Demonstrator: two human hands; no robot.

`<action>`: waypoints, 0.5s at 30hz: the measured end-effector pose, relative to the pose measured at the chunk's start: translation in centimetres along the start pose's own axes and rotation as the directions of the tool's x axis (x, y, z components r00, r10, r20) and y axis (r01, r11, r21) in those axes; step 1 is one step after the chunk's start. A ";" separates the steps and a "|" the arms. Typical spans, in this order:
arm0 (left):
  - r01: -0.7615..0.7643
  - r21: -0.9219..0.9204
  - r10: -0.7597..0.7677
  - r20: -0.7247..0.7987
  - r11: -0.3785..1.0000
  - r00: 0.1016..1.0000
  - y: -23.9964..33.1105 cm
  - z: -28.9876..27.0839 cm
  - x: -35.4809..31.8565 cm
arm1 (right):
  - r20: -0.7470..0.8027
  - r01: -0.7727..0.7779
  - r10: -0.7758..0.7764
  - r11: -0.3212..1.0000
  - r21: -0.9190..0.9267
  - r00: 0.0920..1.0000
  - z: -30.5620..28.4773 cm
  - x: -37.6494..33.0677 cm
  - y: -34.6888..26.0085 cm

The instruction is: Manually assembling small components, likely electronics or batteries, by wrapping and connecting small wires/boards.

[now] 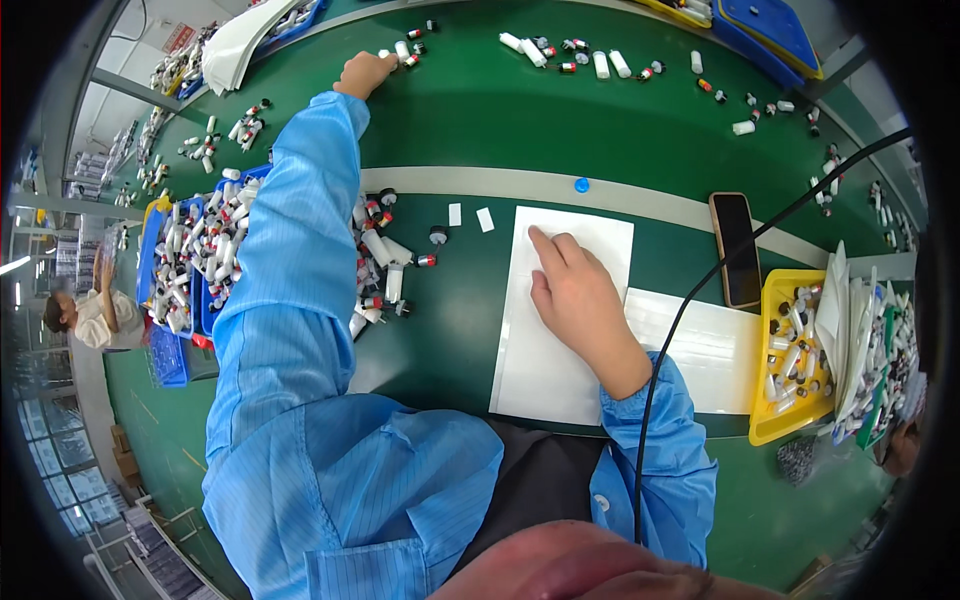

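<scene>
One hand (365, 75) by cylinders (402, 50); another (582, 310) on paper (540, 365).

The left hand (363, 75) is being held beside cylinders (402, 50) near the surface's (470, 115) far edge, the right hand (580, 300) on paper (538, 350).

Upper garment: light-blue jacket (380, 450), fine darker stripes, stitched seams visible. Left sleeve (285, 260): long, loose, heavily creased, reaching upper left of frame. Right sleeve (670, 450): same cloth, bunched, lower right of centre. Patch pocket (365, 574) at bottom edge, left of centre. Front parted; black or charcoal undergarment (520, 480) shows at lower centre. One pale round button (601, 503) on right panel. Left hand (364, 75), right hand (582, 305): both bare. Thin black cable (672, 335) crosses in front of right sleeve; attachment point not discernible.
</scene>
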State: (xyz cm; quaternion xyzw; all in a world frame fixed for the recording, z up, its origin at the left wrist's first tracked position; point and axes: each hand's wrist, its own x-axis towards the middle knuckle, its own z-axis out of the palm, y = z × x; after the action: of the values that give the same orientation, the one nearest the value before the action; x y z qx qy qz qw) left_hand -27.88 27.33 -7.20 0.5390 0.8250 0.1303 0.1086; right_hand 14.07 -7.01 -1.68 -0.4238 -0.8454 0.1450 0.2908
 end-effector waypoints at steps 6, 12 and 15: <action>-0.046 -0.475 0.139 0.163 0.879 0.977 4.3 -5.8 -6.4 | -0.011 0.039 -0.040 0.998 -0.054 0.999 0.6 -0.2 0.6; -0.072 -0.957 0.461 0.068 0.281 0.885 11.8 -12.1 -22.1 | 0.007 0.007 -0.007 0.999 -0.050 1.000 0.2 -0.5 0.1; 0.177 -0.984 0.665 0.127 -0.008 0.736 13.6 -12.1 -29.2 | 0.030 -0.097 0.095 0.989 0.108 0.995 -0.9 -0.6 0.3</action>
State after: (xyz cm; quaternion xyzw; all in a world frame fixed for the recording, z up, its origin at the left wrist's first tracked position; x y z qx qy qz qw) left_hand -8.51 4.55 9.83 0.4662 0.2964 0.5013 0.6660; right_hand 15.08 -7.31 -1.40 -0.4456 -0.8184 0.2101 0.2956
